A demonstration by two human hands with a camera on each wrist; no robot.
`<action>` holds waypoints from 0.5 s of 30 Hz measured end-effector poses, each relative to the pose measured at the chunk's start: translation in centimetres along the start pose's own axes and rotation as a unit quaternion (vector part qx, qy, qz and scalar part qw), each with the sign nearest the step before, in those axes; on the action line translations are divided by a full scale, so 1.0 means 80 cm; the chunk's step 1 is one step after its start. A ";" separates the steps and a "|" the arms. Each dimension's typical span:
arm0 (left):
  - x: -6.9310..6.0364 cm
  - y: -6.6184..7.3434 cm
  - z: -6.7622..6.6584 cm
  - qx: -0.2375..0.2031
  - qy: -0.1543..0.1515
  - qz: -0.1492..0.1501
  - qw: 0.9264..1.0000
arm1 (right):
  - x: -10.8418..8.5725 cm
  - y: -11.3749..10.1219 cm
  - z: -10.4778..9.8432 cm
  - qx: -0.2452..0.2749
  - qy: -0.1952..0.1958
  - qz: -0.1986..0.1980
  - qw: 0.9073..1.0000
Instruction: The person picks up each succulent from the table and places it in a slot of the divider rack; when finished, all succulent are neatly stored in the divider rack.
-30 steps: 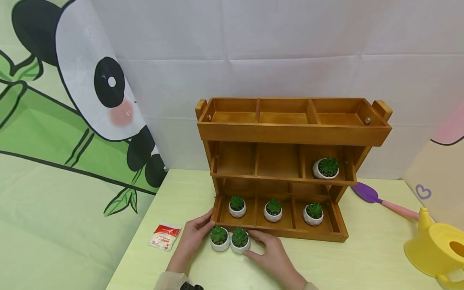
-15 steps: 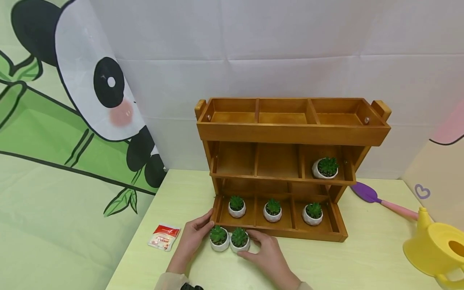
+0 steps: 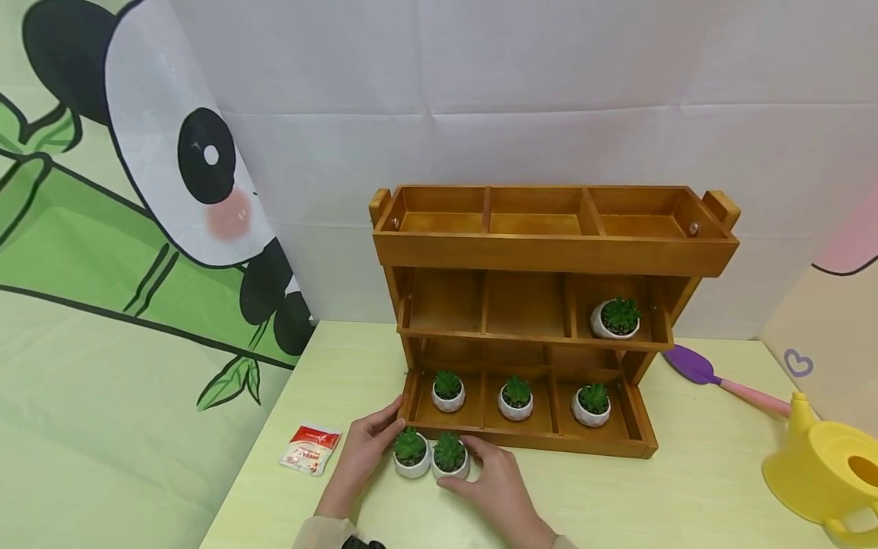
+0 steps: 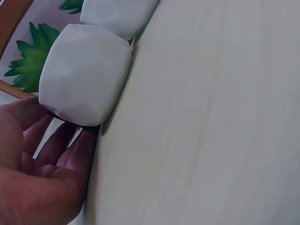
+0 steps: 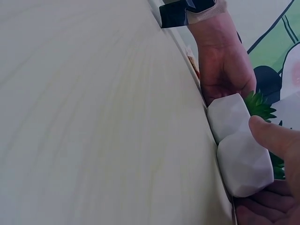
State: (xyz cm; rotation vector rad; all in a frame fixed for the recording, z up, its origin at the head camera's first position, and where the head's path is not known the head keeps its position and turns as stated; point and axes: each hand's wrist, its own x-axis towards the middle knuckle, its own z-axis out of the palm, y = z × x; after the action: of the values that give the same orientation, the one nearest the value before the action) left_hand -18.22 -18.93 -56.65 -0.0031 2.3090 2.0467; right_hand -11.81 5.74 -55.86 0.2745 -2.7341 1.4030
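Head view: the right pot is pinched between the thumb and fingers of the right hand, while the left pot is merely touched by the left hand, its fingers loosely bent. Both pots stand side by side on the table, before the wooden shelf. Positioning seems in hand; next, an even, secure hold is probably called for.
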 end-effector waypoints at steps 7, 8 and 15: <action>-0.001 0.003 0.001 0.017 0.000 0.001 1.000 | 0.002 -0.005 0.007 -0.006 0.012 -0.009 1.000; -0.001 0.003 0.001 0.017 0.000 0.001 1.000 | 0.002 -0.005 0.007 -0.007 0.012 -0.009 1.000; -0.002 0.002 0.000 0.013 0.000 0.000 1.000 | 0.002 -0.006 0.008 -0.010 0.013 -0.017 1.000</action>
State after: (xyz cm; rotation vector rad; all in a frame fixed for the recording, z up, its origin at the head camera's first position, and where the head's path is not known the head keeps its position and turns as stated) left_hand -18.05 -18.94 -56.47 -0.0033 2.3348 2.0175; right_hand -11.87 4.92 -55.79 0.2967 -2.7079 1.3603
